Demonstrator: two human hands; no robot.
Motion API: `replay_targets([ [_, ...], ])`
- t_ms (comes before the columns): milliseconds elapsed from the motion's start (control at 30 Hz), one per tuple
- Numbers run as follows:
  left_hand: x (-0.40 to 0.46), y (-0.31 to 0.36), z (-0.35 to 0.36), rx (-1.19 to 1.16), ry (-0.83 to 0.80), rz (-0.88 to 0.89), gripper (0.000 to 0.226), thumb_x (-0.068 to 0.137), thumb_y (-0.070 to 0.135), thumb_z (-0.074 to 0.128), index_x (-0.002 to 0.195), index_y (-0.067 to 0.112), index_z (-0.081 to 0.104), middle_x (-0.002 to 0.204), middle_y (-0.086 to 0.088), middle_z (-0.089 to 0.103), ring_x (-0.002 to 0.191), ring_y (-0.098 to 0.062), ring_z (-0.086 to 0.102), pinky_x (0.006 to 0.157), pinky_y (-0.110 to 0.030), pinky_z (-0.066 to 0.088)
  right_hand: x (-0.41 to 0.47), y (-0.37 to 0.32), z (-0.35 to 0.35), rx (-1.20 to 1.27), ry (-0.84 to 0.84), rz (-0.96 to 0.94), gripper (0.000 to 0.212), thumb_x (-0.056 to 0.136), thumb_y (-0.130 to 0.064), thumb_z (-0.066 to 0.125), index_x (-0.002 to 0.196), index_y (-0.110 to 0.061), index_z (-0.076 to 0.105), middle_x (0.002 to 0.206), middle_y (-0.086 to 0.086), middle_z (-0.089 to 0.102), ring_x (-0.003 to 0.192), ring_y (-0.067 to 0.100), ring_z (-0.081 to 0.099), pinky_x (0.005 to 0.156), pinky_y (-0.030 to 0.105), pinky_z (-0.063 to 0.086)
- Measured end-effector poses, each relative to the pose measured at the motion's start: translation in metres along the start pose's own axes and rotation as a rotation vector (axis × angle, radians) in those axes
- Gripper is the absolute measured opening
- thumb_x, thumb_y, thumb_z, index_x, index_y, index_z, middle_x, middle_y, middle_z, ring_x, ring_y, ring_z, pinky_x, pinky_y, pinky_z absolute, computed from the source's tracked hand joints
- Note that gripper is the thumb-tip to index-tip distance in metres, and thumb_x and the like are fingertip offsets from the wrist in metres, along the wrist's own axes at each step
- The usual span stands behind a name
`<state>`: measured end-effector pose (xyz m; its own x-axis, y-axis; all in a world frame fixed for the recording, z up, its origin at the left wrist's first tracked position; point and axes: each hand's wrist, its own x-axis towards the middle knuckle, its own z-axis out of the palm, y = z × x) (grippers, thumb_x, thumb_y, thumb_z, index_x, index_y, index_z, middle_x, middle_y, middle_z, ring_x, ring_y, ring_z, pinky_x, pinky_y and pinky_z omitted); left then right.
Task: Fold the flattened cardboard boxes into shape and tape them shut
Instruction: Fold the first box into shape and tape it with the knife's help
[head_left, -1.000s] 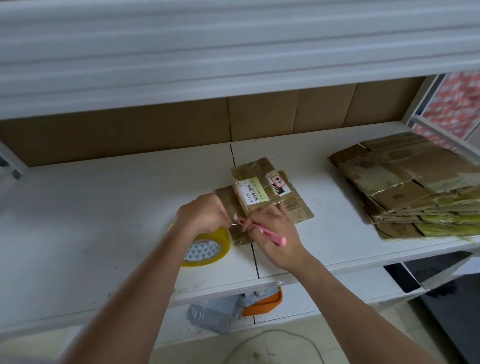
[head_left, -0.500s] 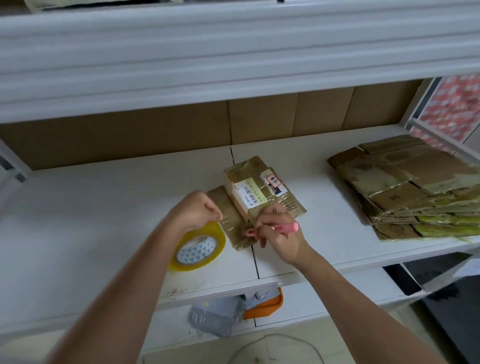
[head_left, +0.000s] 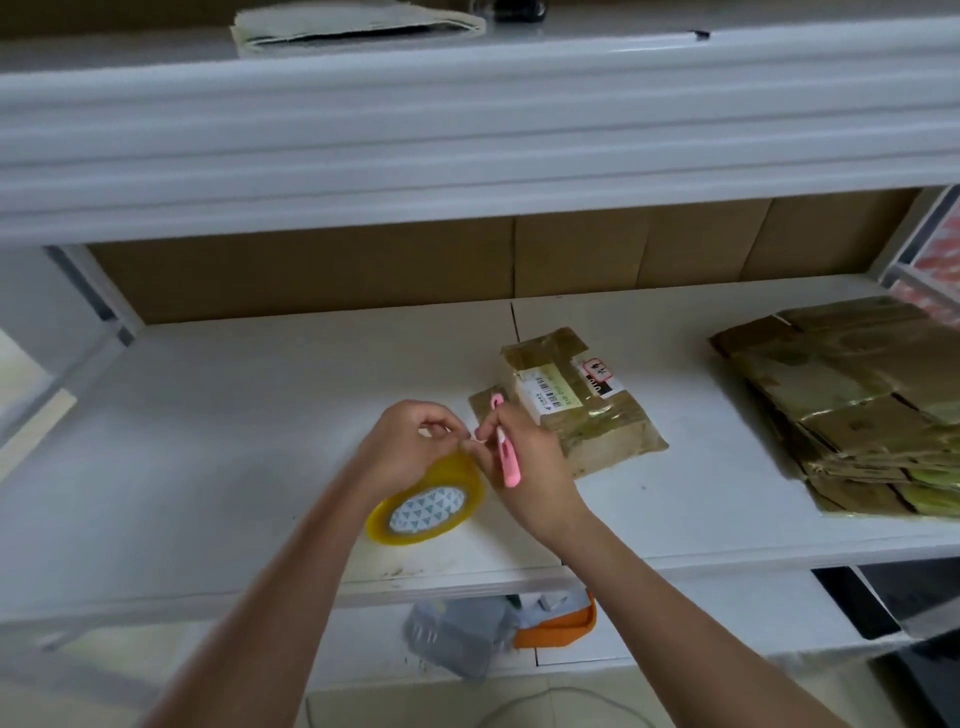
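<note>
Tape end pinched, cutter in hand
L hand (head_left: 415, 447) curled on tape roll (head_left: 426, 506), pinching strip; R hand (head_left: 524, 457) gripping pink cutter (head_left: 506, 449), beside box (head_left: 576, 400) on shelf (head_left: 234, 441).

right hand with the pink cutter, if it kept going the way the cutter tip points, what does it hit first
Probably the small taped brown cardboard box with the barcode label; the pink cutter in the right hand points up and away at its near-left flap, though depth is unclear.
</note>
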<state>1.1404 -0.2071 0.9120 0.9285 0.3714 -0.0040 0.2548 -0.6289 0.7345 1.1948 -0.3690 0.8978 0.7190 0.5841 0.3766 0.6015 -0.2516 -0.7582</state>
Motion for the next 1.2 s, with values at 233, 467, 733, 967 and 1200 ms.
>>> replay_targets([
  [233, -0.015, -0.013, -0.008, -0.09, 0.066, 0.004, 0.02, 0.098, 0.027, 0.057, 0.1, 0.024, 0.077, 0.104, 0.009, 0.073, 0.096, -0.006, 0.066, 0.09, -0.032, 0.053, 0.003, -0.003, 0.028, 0.17, 0.114, 0.152, 0.026, 0.077, 0.015, 0.06, 0.074, -0.009, 0.052, 0.071, -0.002, 0.053, 0.068, 0.006, 0.055, 0.063, 0.023, 0.046],
  [467, -0.027, -0.024, -0.028, -0.21, -0.003, 0.001, 0.023, 0.1, 0.023, 0.054, 0.109, 0.019, 0.075, 0.109, 0.005, 0.073, 0.102, -0.011, 0.067, 0.093, -0.036, 0.055, 0.015, -0.006, 0.044, 0.212, 0.085, 0.169, 0.015, 0.088, -0.011, 0.067, 0.084, -0.008, 0.053, 0.073, -0.007, 0.055, 0.067, 0.005, 0.056, 0.063, 0.02, 0.047],
  [733, -0.033, -0.023, -0.025, -0.27, 0.02, 0.005, 0.025, 0.098, 0.027, 0.058, 0.12, 0.022, 0.068, 0.112, 0.007, 0.07, 0.107, -0.007, 0.063, 0.097, -0.034, 0.052, 0.022, -0.013, 0.05, 0.239, 0.105, 0.277, 0.035, 0.083, 0.007, 0.063, 0.07, -0.023, 0.05, 0.07, -0.008, 0.055, 0.067, 0.001, 0.054, 0.065, 0.019, 0.045],
  [967, -0.047, -0.052, -0.038, -0.36, -0.25, -0.121, 0.054, 0.071, 0.023, 0.087, 0.112, 0.024, 0.053, 0.106, -0.006, 0.069, 0.095, -0.022, 0.07, 0.08, -0.041, 0.06, 0.02, -0.007, 0.047, 0.157, 0.16, 0.274, 0.038, 0.078, 0.016, 0.047, 0.075, -0.022, 0.045, 0.071, -0.002, 0.054, 0.074, 0.025, 0.062, 0.072, 0.041, 0.054],
  [1200, -0.039, -0.067, -0.082, 0.049, -0.111, -0.059, 0.06, 0.04, 0.07, 0.081, 0.085, 0.034, 0.064, 0.084, 0.008, 0.069, 0.075, -0.009, 0.069, 0.064, -0.039, 0.061, 0.025, -0.01, 0.049, 0.008, 0.144, 0.199, 0.034, 0.094, 0.001, 0.043, 0.069, -0.021, 0.042, 0.067, 0.003, 0.043, 0.055, 0.015, 0.049, 0.059, 0.032, 0.048],
])
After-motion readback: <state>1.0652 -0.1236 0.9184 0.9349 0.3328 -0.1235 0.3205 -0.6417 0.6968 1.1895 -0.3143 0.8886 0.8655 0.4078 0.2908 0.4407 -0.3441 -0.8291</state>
